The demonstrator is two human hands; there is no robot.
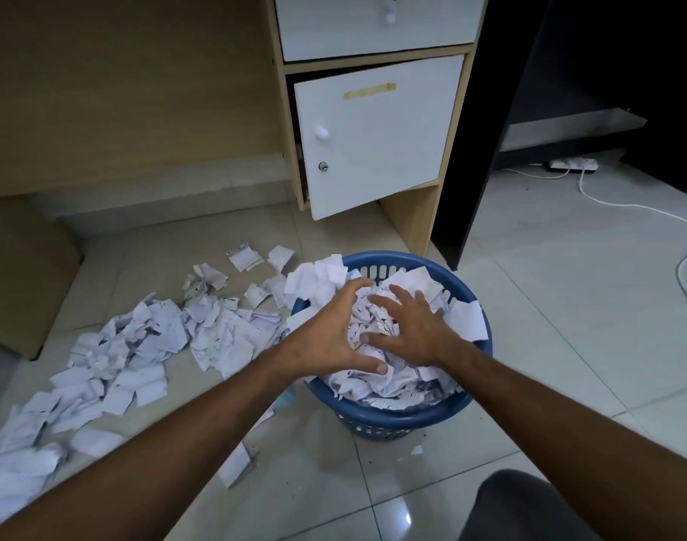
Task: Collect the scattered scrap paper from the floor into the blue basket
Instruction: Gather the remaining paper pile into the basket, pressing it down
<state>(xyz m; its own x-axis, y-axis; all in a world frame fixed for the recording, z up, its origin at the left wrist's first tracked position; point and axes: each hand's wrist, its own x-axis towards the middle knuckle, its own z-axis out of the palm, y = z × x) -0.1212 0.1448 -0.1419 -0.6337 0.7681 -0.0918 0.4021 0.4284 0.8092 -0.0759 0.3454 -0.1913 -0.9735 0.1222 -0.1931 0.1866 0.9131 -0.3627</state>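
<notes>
We are pressing a load of scrap paper down into the blue basket (396, 423), which is standing on the tiled floor (548, 306) just in front of the white cupboard door (377, 138). Our left hand (326, 337) is cupping the near-left side of the heap in the basket, fingers curved and spread, thumb stretched along the near edge — curled round the paper rather than lying flat. Our right hand (408, 329) is lying on top of the heap with fingers splayed apart and fairly straight, pushing down.

The basket is already looking heaped above its rim, and a few sheets are hanging over the left and right edges. To the left of the basket a wide drift of loose scraps (139, 345) is spreading away across the floor, with one small piece (416, 450) just in front of the basket.

We judge the job perhaps half done. Doing this step well means packing firmly toward the middle, tucking the overhanging sheets inward — and keeping the pressure straight down so the light basket is not tipping or sliding.
</notes>
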